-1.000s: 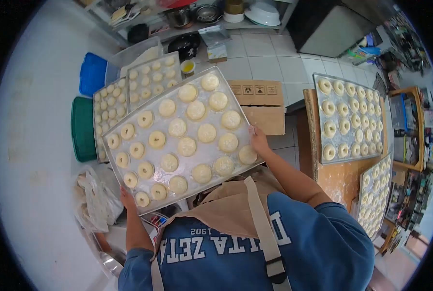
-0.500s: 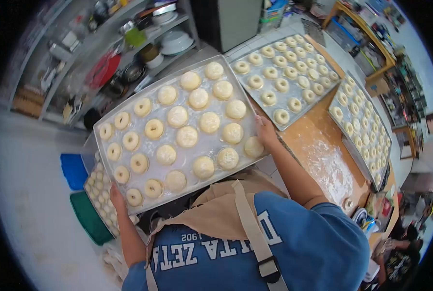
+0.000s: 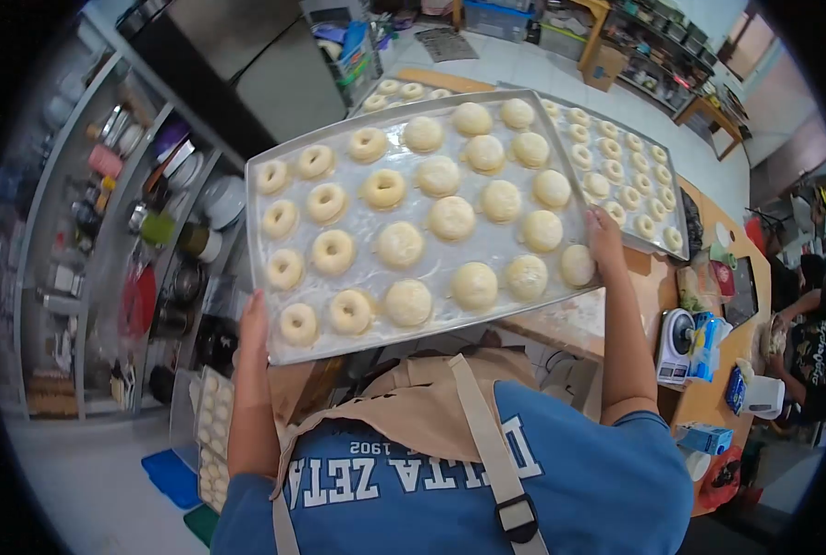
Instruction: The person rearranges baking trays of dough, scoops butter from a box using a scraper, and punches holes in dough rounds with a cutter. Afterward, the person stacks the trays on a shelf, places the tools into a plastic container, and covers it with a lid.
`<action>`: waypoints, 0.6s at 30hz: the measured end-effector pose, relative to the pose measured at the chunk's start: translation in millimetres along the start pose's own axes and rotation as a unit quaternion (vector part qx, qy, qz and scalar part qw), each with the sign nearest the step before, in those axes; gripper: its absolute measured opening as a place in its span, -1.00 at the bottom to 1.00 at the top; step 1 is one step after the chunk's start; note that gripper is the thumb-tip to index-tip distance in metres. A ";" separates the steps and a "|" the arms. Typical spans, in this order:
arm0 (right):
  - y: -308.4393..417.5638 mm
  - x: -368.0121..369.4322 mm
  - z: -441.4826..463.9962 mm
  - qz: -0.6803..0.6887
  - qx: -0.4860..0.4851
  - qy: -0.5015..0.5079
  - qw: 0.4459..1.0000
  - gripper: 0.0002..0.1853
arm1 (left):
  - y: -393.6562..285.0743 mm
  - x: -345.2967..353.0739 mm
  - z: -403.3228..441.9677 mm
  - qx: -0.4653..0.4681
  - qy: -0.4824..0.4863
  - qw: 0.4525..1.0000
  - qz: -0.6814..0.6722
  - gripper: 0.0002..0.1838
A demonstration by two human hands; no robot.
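A large metal tray point(image 3: 362, 277) spans the middle of the view, held up in front of my body. My left hand point(image 3: 255, 322) grips its near left corner, and my right hand point(image 3: 604, 242) is closed on its right edge. Ring-shaped dough pieces point(image 3: 333, 252) lie on the tray's left part, while round dough pieces without holes point(image 3: 451, 218) cover the middle and right. The fingers of both hands are partly hidden under the tray.
Behind the tray, a wooden table point(image 3: 653, 287) bears another tray of dough rings point(image 3: 612, 154), a kitchen scale point(image 3: 676, 344) and packages. Shelves with kitchenware point(image 3: 163, 231) stand left. At far right, a person's hands point(image 3: 776, 338) are visible. More dough trays sit low left.
The view has swung to the right, from the wall and floor trays towards the table. Both hands have carried the tray along, and it now hangs in front of the table, tilted less.
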State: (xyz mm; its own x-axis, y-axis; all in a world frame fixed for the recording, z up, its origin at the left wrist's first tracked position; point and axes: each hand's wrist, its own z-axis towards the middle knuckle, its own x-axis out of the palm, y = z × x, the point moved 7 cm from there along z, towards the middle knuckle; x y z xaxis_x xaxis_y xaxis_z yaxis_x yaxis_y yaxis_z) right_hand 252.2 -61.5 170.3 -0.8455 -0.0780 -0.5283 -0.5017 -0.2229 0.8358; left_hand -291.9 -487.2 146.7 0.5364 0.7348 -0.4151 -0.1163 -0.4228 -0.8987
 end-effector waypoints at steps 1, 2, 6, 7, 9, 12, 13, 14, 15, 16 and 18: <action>-10.8 -19.9 6.2 0.009 0.017 -0.006 1.000 -0.66 | -9.2 26.5 5.8 -0.014 0.031 0.999 -0.009 -0.55; -22.6 -40.3 14.6 0.017 0.034 -0.013 0.999 -0.65 | -19.8 55.5 10.6 -0.028 0.062 0.998 -0.017 -0.56; -90.1 -136.4 77.3 -0.019 0.037 -0.059 0.997 -0.67 | -93.1 202.5 15.0 -0.019 0.144 0.986 -0.077 -0.58; -105.1 -158.1 94.0 -0.031 0.043 -0.067 0.996 -0.68 | -105.8 235.4 15.3 -0.003 0.155 0.986 -0.064 -0.58; -133.5 -187.3 118.8 -0.029 0.087 -0.062 0.994 -0.68 | -125.3 289.1 18.2 0.028 0.179 0.983 -0.039 -0.59; -163.0 -205.2 139.2 -0.005 0.087 -0.054 0.995 -0.70 | -137.0 334.6 18.1 0.005 0.217 0.975 -0.054 -0.60; -172.4 -208.9 153.2 -0.032 0.059 -0.064 0.996 -0.71 | -139.7 347.3 15.2 -0.002 0.216 0.976 -0.038 -0.62; -190.4 -219.9 166.1 -0.048 0.071 -0.054 0.995 -0.71 | -143.9 364.5 12.2 -0.009 0.215 0.976 -0.022 -0.64; -205.1 -228.2 177.9 -0.060 0.086 -0.043 0.994 -0.70 | -149.7 383.0 10.8 -0.016 0.213 0.977 -0.001 -0.66; -212.2 -231.1 194.5 -0.071 0.095 -0.028 0.993 -0.70 | -150.8 399.5 9.6 -0.001 0.201 0.980 -0.003 -0.66; -253.5 -237.8 222.2 -0.082 0.087 -0.037 0.992 -0.69 | -145.1 422.9 7.1 0.030 0.176 0.984 -0.006 -0.66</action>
State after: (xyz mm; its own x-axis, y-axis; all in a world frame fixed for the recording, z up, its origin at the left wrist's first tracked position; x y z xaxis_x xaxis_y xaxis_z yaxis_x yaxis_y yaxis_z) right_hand 539.9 229.5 117.2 -0.7581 0.0186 -0.6518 -0.6517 -0.0547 0.7565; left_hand -54.2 -111.3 100.6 0.7934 0.5060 -0.3383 -0.1505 -0.3754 -0.9146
